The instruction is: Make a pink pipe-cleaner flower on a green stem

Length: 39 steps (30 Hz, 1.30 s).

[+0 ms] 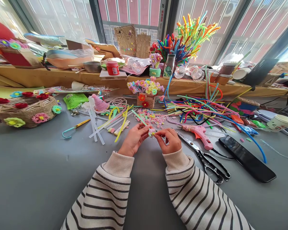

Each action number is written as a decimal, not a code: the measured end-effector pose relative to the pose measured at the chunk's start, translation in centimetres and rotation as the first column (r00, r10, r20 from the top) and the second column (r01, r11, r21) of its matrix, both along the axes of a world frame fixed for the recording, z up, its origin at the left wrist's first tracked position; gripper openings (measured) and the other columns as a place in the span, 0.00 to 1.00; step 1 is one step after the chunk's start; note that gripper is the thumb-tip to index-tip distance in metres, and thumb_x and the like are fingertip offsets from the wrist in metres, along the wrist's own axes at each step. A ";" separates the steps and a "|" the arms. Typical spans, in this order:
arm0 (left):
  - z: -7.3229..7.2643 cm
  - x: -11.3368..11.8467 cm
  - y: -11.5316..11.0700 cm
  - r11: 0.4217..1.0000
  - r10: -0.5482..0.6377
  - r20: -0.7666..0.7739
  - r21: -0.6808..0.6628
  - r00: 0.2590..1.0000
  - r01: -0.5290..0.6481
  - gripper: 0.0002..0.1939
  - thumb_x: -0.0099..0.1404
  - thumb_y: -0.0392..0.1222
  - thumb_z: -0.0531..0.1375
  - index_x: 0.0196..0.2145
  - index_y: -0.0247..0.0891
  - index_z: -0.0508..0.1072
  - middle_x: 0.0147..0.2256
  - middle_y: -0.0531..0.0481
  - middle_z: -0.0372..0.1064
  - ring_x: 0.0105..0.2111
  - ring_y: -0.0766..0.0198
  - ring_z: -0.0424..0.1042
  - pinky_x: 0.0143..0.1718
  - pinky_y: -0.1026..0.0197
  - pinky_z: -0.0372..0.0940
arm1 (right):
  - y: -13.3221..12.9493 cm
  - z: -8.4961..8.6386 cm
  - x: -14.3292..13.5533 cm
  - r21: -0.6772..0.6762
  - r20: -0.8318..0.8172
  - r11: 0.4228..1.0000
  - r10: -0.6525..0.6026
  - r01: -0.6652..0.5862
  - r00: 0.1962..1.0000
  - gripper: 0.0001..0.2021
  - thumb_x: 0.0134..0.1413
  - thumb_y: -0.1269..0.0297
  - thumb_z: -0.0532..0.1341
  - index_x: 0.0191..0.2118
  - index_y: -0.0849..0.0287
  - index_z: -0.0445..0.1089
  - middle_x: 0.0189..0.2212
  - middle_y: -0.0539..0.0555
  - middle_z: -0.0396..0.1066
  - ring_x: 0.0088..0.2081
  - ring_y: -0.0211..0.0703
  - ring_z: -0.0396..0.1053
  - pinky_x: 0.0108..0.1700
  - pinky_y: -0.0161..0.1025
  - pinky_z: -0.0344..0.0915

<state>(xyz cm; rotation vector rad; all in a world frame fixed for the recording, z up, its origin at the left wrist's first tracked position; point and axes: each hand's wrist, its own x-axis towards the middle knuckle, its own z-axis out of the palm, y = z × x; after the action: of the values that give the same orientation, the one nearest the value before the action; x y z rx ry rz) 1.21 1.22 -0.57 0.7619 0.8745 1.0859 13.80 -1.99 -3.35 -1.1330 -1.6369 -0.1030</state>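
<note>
Between my two hands is a small pastel craft flower (151,132), pink and white with a bit of yellow. My left hand (133,138) pinches it from the left, and a pale green stem (138,117) sticks out up and to the left from those fingers. From the right, my right hand (169,140) closes thumb and fingertips at the flower's yellow edge. Just behind the hands lies a heap of small pink and pastel pieces (153,118). A basket of pastel flowers (146,101) stands beyond that heap.
Black-handled scissors (199,151), a pink glue gun (200,134) and a black phone (247,158) lie to the right. Pipe cleaners (196,110) sprawl behind them. At left are clear glue sticks (96,127), a crochet hook (75,127) and a flower-trimmed woven basket (26,111).
</note>
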 end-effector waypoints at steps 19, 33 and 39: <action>-0.2 0.0 0.0 0.998 -0.057 -0.008 0.028 0.998 0.057 0.11 0.43 0.33 0.61 0.28 0.33 0.66 0.26 0.52 0.65 0.25 0.73 0.65 0.28 0.71 0.62 | 0.0 -0.1 -0.1 0.026 0.006 1.000 -0.002 0.002 1.000 0.03 0.43 0.68 0.56 0.24 0.60 0.65 0.19 0.51 0.64 0.22 0.35 0.56 0.26 0.35 0.57; -0.2 0.0 0.0 0.999 -0.042 -0.016 0.017 0.999 0.043 0.10 0.43 0.32 0.61 0.27 0.32 0.66 0.26 0.52 0.65 0.25 0.74 0.65 0.28 0.71 0.62 | -0.1 0.1 -0.1 0.012 0.002 0.999 -0.041 0.041 0.999 0.03 0.43 0.67 0.57 0.24 0.59 0.66 0.20 0.51 0.65 0.22 0.36 0.58 0.26 0.35 0.57; -0.2 0.0 -0.1 1.000 -0.022 -0.004 0.011 1.000 0.022 0.10 0.43 0.33 0.61 0.27 0.32 0.66 0.26 0.52 0.65 0.25 0.74 0.65 0.30 0.70 0.62 | -0.2 0.1 -0.1 0.001 -0.021 0.999 -0.035 0.035 0.999 0.04 0.44 0.66 0.56 0.25 0.59 0.66 0.21 0.51 0.65 0.22 0.35 0.57 0.25 0.35 0.57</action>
<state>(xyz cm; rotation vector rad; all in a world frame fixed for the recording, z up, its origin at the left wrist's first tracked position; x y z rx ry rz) 1.20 1.17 -0.80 0.7819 0.8620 1.0706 13.72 -2.15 -3.21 -1.1579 -1.5987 -0.1142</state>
